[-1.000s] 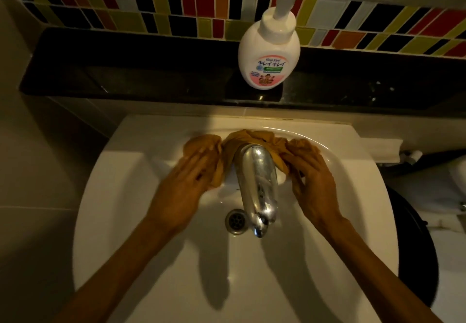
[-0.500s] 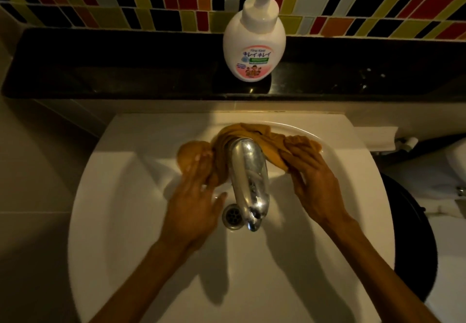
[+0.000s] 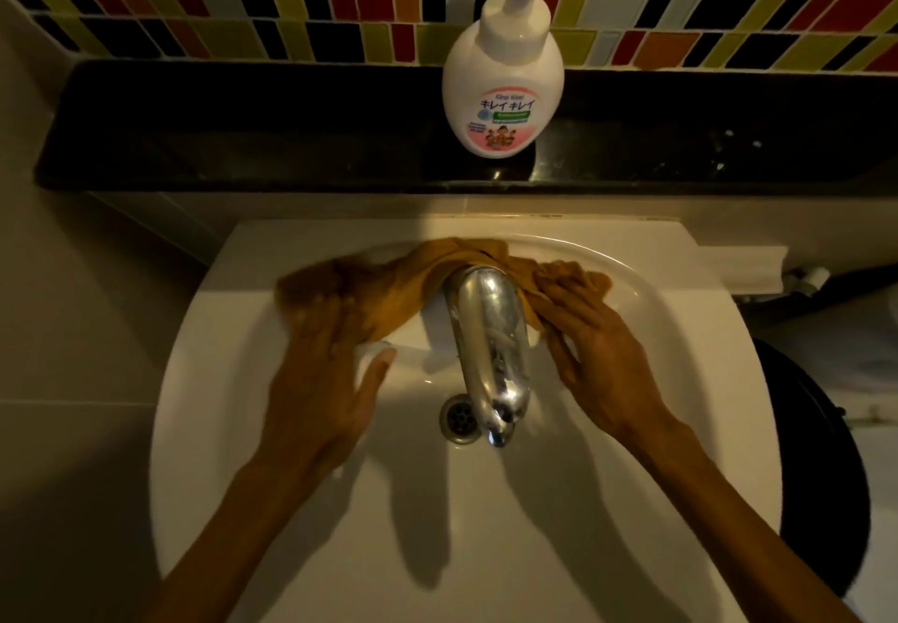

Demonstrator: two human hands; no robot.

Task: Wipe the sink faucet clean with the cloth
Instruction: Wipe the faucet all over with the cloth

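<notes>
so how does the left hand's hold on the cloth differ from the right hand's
The left hand lies flat with its fingers spread over the cloth; the right hand pinches its end in curled fingers. The left hand's end is motion-blurred, the right hand's end sharp. Both hold the same cloth, looped behind the faucet.

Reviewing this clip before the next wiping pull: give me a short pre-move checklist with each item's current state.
1. Cloth looped behind the faucet base: ok.
2. Right hand gripping its cloth end: ok.
3. Left hand gripping its end: cannot tell; that end is blurred, and the thumb is splayed free.
4. Spout surface clean: not ok; pale spots show on the chrome.
5. Soap bottle clear of the hands: ok, upright on the black ledge.
6. Drain uncovered: ok.
</notes>
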